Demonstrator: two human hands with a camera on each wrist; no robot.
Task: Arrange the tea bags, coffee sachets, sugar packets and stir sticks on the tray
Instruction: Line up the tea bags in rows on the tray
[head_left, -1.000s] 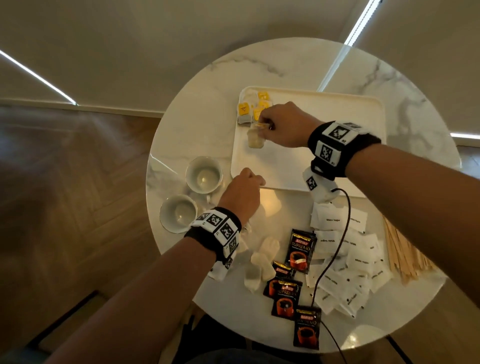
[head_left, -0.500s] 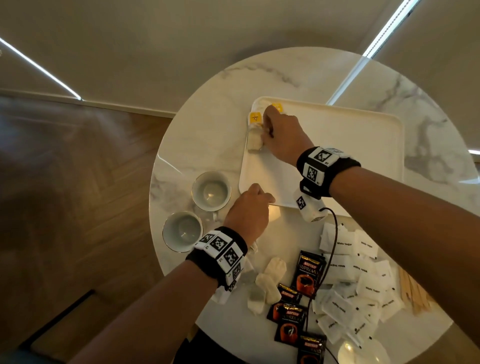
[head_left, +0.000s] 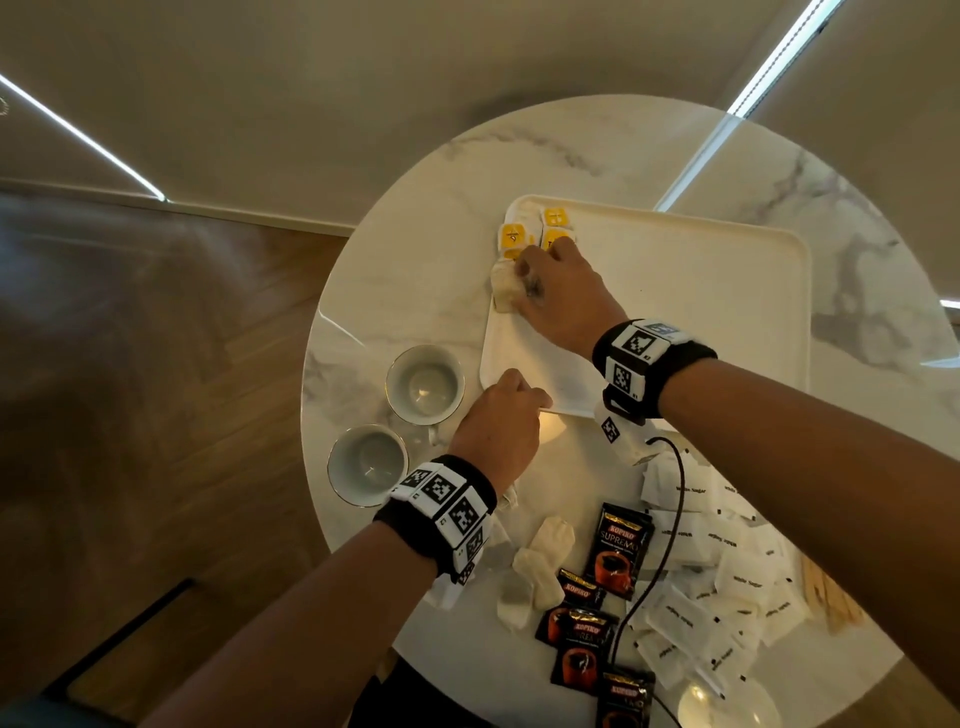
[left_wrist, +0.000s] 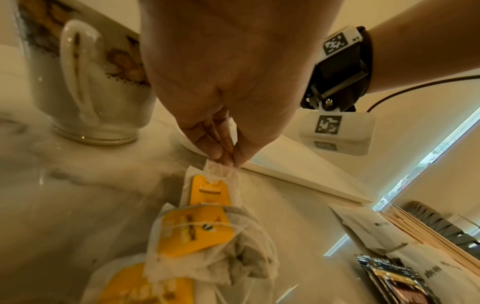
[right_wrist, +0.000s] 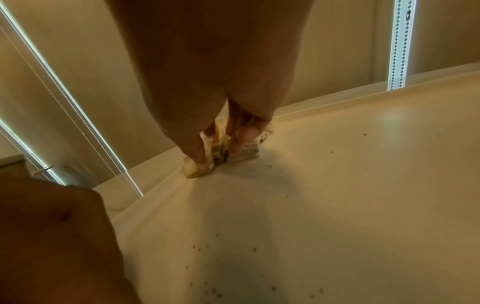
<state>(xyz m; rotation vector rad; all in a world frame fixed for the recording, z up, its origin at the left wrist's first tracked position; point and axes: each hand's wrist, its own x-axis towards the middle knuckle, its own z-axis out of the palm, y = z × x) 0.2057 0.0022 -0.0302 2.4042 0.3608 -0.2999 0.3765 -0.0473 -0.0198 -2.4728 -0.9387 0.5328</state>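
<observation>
Lowered since a sec ago: right hand (head_left: 558, 291), its tea bag (head_left: 505, 285) now pressed down at tray (head_left: 727, 291) far-left corner w/ fingers clamped. Left hand (head_left: 498, 426) fingers pinched on another bag (left_wrist: 221, 185) off-tray. Coffee, sugar, sticks not yet placed.

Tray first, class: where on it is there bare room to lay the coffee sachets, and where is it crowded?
The tray is bare across its middle and right side, from the right hand to the far rim. Its far-left corner is crowded with tea bags. The near-left edge is taken by the left hand, pinching a tea bag.
</observation>
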